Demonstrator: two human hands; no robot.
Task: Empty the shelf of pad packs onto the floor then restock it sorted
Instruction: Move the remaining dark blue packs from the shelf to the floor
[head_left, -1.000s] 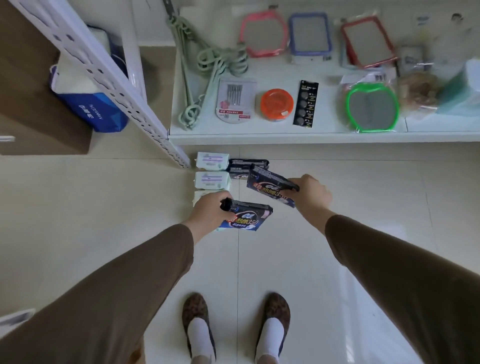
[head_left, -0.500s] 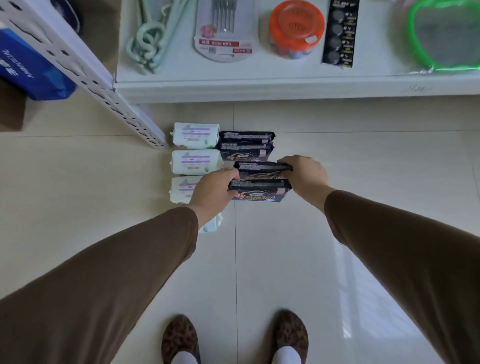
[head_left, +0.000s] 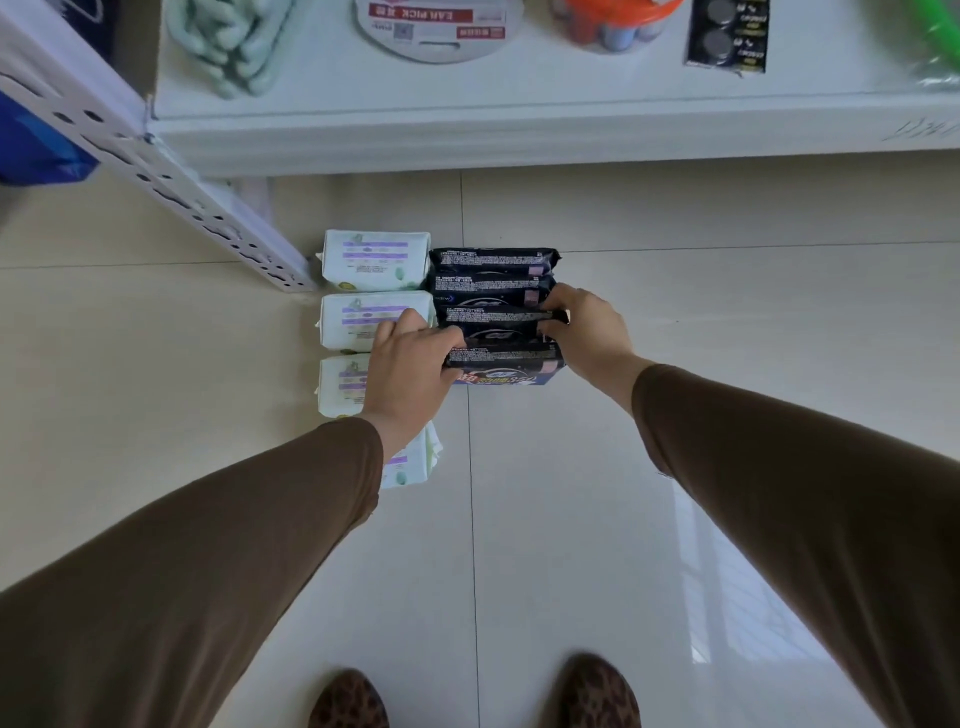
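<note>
From the head view, the emptying step looks nearly done: the pad packs stand on the tiled floor (head_left: 675, 467) in two rows at mid-frame, just below the white shelf (head_left: 519, 140) that spans the top.

The left hand (head_left: 410, 364) has its thumb curled onto the left end of the nearest dark pack (head_left: 506, 361), grasping it, while its fingers lie across the neighbouring white packs. The right hand (head_left: 587, 332) pinches the right end of the dark pack behind it (head_left: 493, 322). Both packs sit against the rest of the dark row, touching the floor or very close to it; which, I cannot tell.

The next move, as I judge it, calls for letting go once both packs stand square, then either fetching any packs left above or starting the sorted restock.

Count: four dark packs in the right row, the farthest (head_left: 493, 258) at its top, and four white packs in the left row, the farthest (head_left: 375, 258) by the perforated upright (head_left: 171, 192); the nearest white one is mostly hidden under the left wrist.
</note>
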